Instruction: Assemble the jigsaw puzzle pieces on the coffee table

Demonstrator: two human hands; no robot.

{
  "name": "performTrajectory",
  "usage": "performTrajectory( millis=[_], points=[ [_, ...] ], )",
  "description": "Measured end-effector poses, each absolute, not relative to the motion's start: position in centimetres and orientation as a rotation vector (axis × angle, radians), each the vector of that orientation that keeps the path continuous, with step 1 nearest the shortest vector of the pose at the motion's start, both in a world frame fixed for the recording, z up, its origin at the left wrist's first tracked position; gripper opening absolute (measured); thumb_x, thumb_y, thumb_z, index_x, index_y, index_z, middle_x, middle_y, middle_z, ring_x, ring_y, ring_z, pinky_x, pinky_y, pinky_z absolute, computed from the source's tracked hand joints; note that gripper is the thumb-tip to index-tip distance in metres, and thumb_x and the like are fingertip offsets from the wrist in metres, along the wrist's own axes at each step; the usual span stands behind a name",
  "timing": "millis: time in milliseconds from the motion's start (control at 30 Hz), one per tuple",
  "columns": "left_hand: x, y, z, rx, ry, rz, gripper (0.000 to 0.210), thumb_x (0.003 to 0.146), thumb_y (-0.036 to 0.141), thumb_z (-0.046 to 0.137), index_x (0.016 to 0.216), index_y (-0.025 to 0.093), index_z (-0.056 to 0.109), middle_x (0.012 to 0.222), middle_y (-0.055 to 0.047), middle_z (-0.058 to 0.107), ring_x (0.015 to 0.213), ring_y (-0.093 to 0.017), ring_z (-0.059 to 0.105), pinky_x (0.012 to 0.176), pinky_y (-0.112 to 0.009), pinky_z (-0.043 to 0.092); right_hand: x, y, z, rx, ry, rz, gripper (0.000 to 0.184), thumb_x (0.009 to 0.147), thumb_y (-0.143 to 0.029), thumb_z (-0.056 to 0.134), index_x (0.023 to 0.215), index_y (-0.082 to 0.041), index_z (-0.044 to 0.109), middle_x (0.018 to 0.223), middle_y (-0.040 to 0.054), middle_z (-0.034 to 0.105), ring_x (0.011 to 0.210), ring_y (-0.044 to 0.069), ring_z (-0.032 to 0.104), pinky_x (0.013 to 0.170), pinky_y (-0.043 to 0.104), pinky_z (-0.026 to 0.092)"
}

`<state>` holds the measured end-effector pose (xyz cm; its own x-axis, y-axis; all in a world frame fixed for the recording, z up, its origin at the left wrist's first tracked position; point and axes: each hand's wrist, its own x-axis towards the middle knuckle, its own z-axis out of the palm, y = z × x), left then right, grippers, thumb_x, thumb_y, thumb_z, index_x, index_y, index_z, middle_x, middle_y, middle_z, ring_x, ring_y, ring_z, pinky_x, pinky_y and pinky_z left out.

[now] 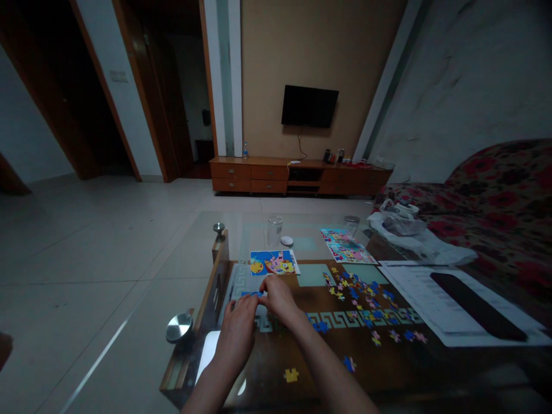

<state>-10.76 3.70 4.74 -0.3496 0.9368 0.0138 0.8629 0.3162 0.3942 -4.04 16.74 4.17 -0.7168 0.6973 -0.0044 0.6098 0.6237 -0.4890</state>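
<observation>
Hands at work among jigsaw pieces on a glass-topped surface (267, 397). The left hand (241, 323) and right hand (278, 296) meet at the near side of a cartoon picture card (275, 263), their fingertips close together over blue puzzle pieces (250, 294). The grip of each hand is narrow, fingers curled; whether either one pinches a piece or merely presses on it cannot be told, since the fingers hide the contact. The step in hand appears to be aligning or joining pieces; the next move would call for matching tab to notch, steadying one side and pressing lightly. Loose pieces (360, 293) lie scattered to the right, with a yellow piece (291, 375) apart, between the forearms. Beyond stand a clear jar (275, 231) and, just beside it, a white lid (287, 241). No brand or label can be read: printing on the paper sheets (414, 290), partly under a dark flat object (476, 305), is too small, and the television (309, 106) shows no legible name.
</observation>
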Motion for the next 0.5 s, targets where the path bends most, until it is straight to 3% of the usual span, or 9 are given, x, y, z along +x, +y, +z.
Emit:
performTrajectory(
  millis=[200, 367, 500],
  points=[
    [-10.7, 3.8, 4.4, 1.683, 2.386, 0.460, 0.058, 0.076, -0.002, 0.029, 0.121, 0.022, 0.055, 0.131, -0.005, 0.059, 0.128, -0.018, 0.046, 0.106, -0.038, 0.031, -4.5, 16.5, 4.0, -1.121, -2.580, 0.799, 0.025, 0.072, -0.011, 0.069, 0.097, -0.013, 0.067, 0.097, 0.0087, 0.070, 0.088, 0.019, 0.062, 0.070, 0.024, 0.039],
    [-11.3, 4.0, 1.9, 1.732, 2.459, 0.395, 0.056, 0.076, -0.002, 0.032, 0.125, 0.017, 0.052, 0.133, -0.009, 0.057, 0.126, -0.021, 0.049, 0.103, -0.041, 0.033, -3.7, 17.1, 4.3, -1.180, -2.604, 0.865, 0.013, 0.078, -0.015, 0.063, 0.088, -0.018, 0.072, 0.094, 0.0057, 0.073, 0.089, 0.018, 0.064, 0.071, 0.024, 0.041],
    [-12.0, 4.4, -0.2, 1.801, 2.467, 0.364, 0.052, 0.080, 0.000, 0.033, 0.127, 0.016, 0.051, 0.134, -0.011, 0.056, 0.126, -0.021, 0.050, 0.101, -0.041, 0.035, -2.4, 18.1, 4.6, -1.356, -2.604, 0.677, 0.025, 0.078, -0.022, 0.066, 0.103, -0.021, 0.070, 0.100, 0.0062, 0.073, 0.095, 0.021, 0.065, 0.073, 0.026, 0.044]
  ],
)
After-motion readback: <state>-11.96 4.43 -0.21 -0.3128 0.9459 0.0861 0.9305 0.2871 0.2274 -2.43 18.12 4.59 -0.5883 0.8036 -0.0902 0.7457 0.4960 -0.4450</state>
